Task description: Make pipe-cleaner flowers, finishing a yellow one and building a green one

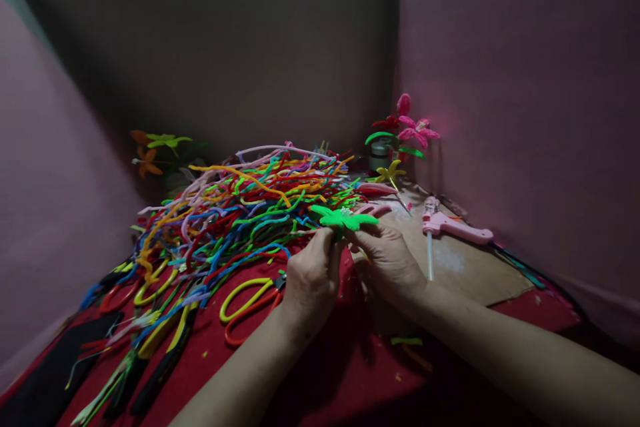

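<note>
A bright green pipe-cleaner flower (345,219) with a pale centre is held up in front of me, its petals spread flat. My left hand (313,270) pinches it from below on the left side. From the right, my right hand (387,257) closes its fingers under the petals; the underside and any stem are hidden by the fingers. Just left of my left hand lie scissors (245,300) with yellow and red handles. Behind the hands spreads a big heap of coloured pipe cleaners (240,207).
A pink glue gun (457,225) with a glue stick rests on a cardboard sheet (480,280) at right. Pliers (170,353) lie front left on the red cloth (320,373). Finished flowers stand behind: pink (420,131), yellow (390,172) and orange (148,161).
</note>
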Motion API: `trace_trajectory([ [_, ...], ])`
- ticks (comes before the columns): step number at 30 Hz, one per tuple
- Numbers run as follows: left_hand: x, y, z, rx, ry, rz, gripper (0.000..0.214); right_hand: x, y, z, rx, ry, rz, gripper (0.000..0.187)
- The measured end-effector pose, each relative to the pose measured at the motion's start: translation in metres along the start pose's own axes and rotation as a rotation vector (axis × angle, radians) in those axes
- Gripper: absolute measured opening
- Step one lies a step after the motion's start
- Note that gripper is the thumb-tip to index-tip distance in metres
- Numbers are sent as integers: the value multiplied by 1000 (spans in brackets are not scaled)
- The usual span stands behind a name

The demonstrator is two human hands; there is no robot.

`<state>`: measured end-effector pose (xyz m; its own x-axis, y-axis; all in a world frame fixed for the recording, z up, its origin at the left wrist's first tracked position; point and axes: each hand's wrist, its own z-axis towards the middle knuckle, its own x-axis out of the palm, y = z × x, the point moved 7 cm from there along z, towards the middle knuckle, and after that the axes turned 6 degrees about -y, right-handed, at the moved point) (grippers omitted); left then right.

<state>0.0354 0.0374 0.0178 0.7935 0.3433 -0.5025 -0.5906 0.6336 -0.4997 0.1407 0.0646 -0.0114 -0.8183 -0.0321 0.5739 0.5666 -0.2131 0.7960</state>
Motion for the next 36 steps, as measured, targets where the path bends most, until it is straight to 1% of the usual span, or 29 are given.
trace_trajectory([
  [2, -2, 0, 1, 18, 3, -10, 11, 1, 1, -1, -4, 18, -33, 12],
  [4, -4, 1, 3, -56, 11, -84, 10, 3, 1, -2, -5, 50, -29, 15],
  [6, -3, 5, 4, -207, 45, -220, 10, 5, 1, -3, -5, 82, -3, 16],
  [9, 4, 11, 1, -475, 107, -503, 17, 7, -1, -2, 8, 119, -12, 16],
  [11, 8, 13, 0, -579, 121, -667, 19, 6, -2, -2, 29, 121, -46, 16],
  [13, 10, 15, -1, -621, 117, -770, 17, 5, -4, -3, 66, 102, -42, 15],
  [16, 10, 17, -2, -649, 97, -831, 14, 3, -6, -3, 130, 79, -2, 12],
  [19, 11, 17, -3, -666, 91, -858, 14, 2, -5, -3, 122, 73, -20, 10],
  [22, 13, 17, -3, -692, 84, -881, 15, -2, -6, -2, 120, 52, -61, 17],
  [24, 14, 18, -4, -711, 70, -898, 15, -3, -10, -2, 161, 50, -79, 22],
  [26, 17, 19, -5, -731, 75, -931, 17, -1, -15, -3, 205, 83, -60, 24],
  [29, 25, 21, -7, -807, 145, -1043, 21, 5, -20, -4, 272, 151, 34, 24],
  [32, 34, 22, -12, -905, 273, -1203, 16, 8, -24, -3, 330, 194, 91, 21],
  [34, 38, 21, -13, -940, 365, -1291, 12, 8, -22, -2, 321, 196, 104, 16],
  [36, 40, 21, -13, -961, 416, -1332, 11, 7, -21, -1, 321, 176, 118, 14],
])
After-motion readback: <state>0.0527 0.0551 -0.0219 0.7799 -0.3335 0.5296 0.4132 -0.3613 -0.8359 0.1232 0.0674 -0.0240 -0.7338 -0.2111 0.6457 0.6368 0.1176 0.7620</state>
